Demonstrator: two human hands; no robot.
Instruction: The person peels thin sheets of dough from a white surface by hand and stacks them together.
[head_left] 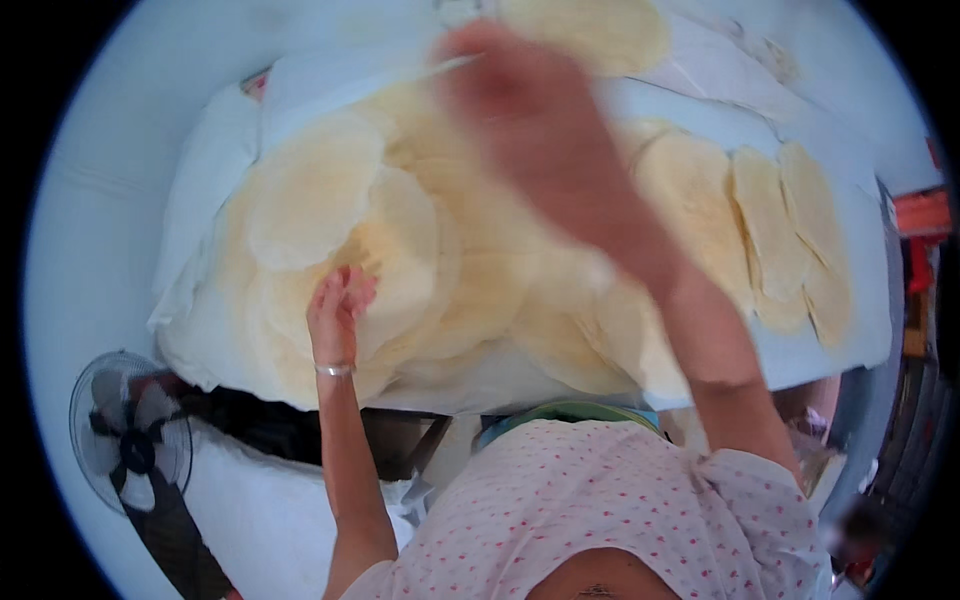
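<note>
Large round, thin, pale yellow flatbreads (405,235) lie overlapping in a broad layer over the white-covered table. My left hand (342,300), a silver bangle at its wrist, hovers over or rests on the flatbreads at the left; I cannot tell if it touches them. Its fingers are slightly bent and apart, with nothing seen in them. Stretched across toward the table's far side is my right hand (510,85), smeared by motion. A thin whitish streak shows beside its fingers, too blurred to name. Below the left fingers is a paler round flatbread (315,190).
Longer, folded-looking flatbreads (775,235) lie at the right of the table. Another round flatbread (600,35) is at the far side. A standing fan (135,450) and a white sack-like bundle (265,510) are at the lower left. Part of a person (858,535) shows lower right.
</note>
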